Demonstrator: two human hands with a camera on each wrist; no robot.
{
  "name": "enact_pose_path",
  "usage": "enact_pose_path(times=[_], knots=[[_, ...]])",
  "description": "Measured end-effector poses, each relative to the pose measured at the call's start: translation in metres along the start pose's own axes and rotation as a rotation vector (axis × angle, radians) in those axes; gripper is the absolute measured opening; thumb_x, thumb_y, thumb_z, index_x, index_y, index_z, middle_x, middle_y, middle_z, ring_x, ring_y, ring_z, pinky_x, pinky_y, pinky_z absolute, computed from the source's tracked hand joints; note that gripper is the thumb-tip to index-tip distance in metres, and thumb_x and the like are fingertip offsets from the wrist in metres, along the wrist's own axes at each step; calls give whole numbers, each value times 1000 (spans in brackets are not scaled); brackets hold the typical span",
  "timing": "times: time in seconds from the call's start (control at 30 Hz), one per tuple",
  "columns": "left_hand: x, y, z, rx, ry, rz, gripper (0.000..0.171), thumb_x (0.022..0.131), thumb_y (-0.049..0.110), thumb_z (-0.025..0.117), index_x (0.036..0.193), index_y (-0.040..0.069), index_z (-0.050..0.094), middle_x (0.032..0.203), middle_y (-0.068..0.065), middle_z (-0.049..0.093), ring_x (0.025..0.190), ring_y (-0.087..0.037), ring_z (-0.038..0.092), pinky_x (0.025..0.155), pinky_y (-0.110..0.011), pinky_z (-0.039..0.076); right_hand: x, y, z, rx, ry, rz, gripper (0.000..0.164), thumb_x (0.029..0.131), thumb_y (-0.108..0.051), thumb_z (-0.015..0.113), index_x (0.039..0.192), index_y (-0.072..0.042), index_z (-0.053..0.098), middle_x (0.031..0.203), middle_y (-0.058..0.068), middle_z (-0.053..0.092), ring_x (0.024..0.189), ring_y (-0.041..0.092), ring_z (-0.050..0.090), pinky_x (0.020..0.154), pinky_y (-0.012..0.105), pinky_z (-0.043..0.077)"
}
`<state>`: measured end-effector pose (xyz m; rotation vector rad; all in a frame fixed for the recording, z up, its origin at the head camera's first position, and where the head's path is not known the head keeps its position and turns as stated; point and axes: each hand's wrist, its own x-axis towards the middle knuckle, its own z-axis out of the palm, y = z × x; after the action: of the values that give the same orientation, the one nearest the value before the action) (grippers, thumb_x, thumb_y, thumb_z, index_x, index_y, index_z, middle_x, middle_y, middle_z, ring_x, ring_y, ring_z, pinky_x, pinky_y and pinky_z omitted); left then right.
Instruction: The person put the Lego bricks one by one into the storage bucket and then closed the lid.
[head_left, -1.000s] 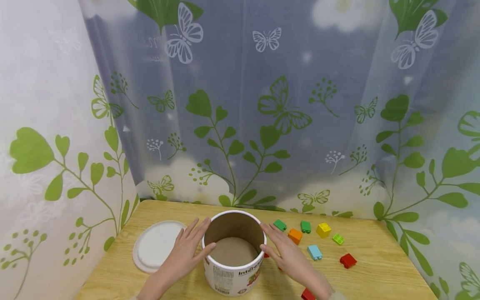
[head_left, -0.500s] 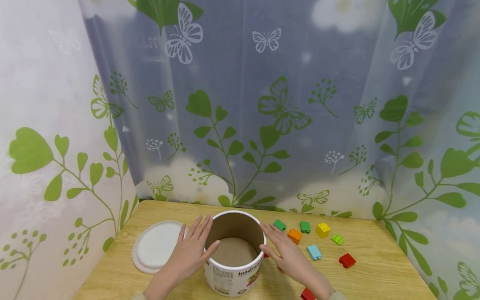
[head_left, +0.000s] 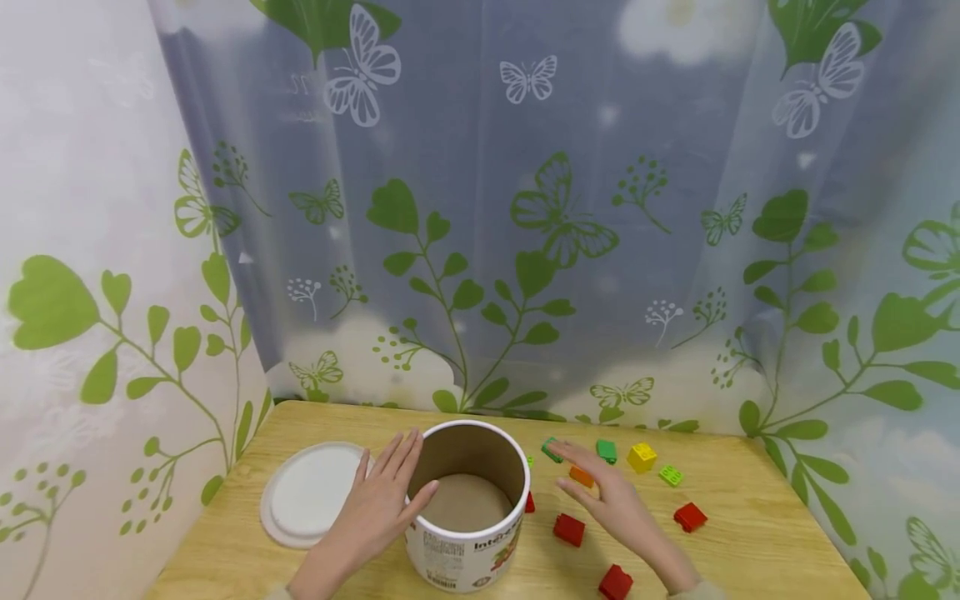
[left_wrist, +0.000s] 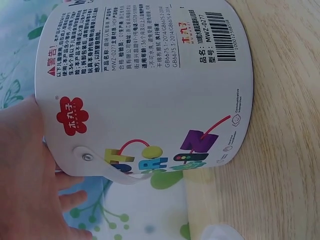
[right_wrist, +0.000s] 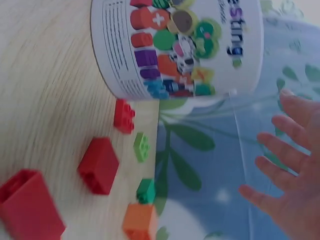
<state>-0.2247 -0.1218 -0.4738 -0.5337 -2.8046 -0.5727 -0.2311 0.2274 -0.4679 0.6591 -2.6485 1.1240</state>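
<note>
- We see the white printed bucket [head_left: 459, 560] standing upright on the table [head_left: 225, 546], its axis vertical and its mouth facing up.
- Our left hand [head_left: 378, 504] is the nearer one: its fingers lie extended at the bucket's left rim, apparently touching it without wrapping round.
- Our right hand [head_left: 617, 502] is off the bucket, to its right, with the fingers spread and grasping nothing.
- From those right fingers, the bucket lies to the left, with a red block [head_left: 568, 530] in the space between, lower in the head view.
- The orange block [head_left: 581, 476] shows partly hidden beneath the right fingers, and a green block [head_left: 551, 450] sits just beyond their tips; we judge these blocks handier for the right hand, the bucket for the left.
</note>
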Motion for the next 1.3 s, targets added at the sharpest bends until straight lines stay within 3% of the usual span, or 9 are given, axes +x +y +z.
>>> enact_pose_path(times=[0.1, 0.2, 0.33, 0.47, 0.73, 1.0, 1.13, 1.3], knots=[[0, -1, 0, -9, 0, -3, 73, 104, 50, 50, 159, 5, 32, 165, -11, 30, 153, -33, 25, 119, -67, 13, -6, 13, -9, 136, -3, 109, 41, 98, -35, 67, 139, -28, 63, 142, 1, 61, 133, 33, 55, 102, 57, 48], [0, -1, 1, -18, 3, -6, 73, 104, 50, 51, 159, 5, 32, 165, -11, 30, 152, -34, 25, 118, -67, 14, -14, 26, -18, 243, -34, 195, 39, 98, -35, 67, 135, -22, 65, 136, 4, 65, 124, 26, 61, 99, 42, 52], [0, -2, 1, -23, 4, -11, 73, 103, 49, 52, 159, 5, 32, 165, -11, 30, 152, -34, 25, 118, -68, 14, -27, 42, -28, 381, -124, 222, 41, 100, -26, 66, 137, -8, 62, 136, 19, 63, 117, 17, 65, 95, 29, 54], [0, -2, 0, -28, 5, -13, 74, 104, 51, 50, 159, 5, 32, 165, -11, 30, 152, -34, 25, 118, -68, 13, -39, 59, -35, 494, -246, 235, 45, 102, -17, 62, 142, 1, 54, 140, 30, 55, 119, 16, 64, 94, 25, 54], [0, -3, 1, -39, 29, -14, 73, 103, 48, 53, 158, 4, 33, 164, -13, 31, 152, -36, 26, 118, -68, 13, -57, 90, -33, 611, -477, 237, 44, 103, -9, 58, 142, 9, 50, 141, 35, 52, 124, 29, 61, 94, 24, 54], [-1, -3, 2, -64, 28, -17, 73, 103, 47, 54, 159, 5, 33, 164, -12, 31, 152, -36, 25, 118, -68, 13, -70, 105, -25, 681, -674, 189, 42, 100, -6, 62, 139, 9, 54, 138, 33, 55, 124, 14, 61, 100, 18, 48], [-1, -2, 3, -61, 30, -12, 73, 103, 48, 53, 158, 5, 33, 164, -12, 32, 152, -37, 26, 118, -69, 13, -75, 106, -22, 724, -724, 195, 41, 99, 0, 62, 138, 9, 55, 138, 30, 56, 125, 13, 58, 103, 16, 43], [0, 0, 3, -59, 34, -10, 73, 103, 49, 53, 158, 5, 34, 164, -12, 32, 151, -38, 27, 117, -69, 14, -77, 107, -20, 675, -725, 152, 40, 94, 5, 63, 134, 5, 60, 134, 24, 60, 121, 12, 57, 102, 13, 40]])
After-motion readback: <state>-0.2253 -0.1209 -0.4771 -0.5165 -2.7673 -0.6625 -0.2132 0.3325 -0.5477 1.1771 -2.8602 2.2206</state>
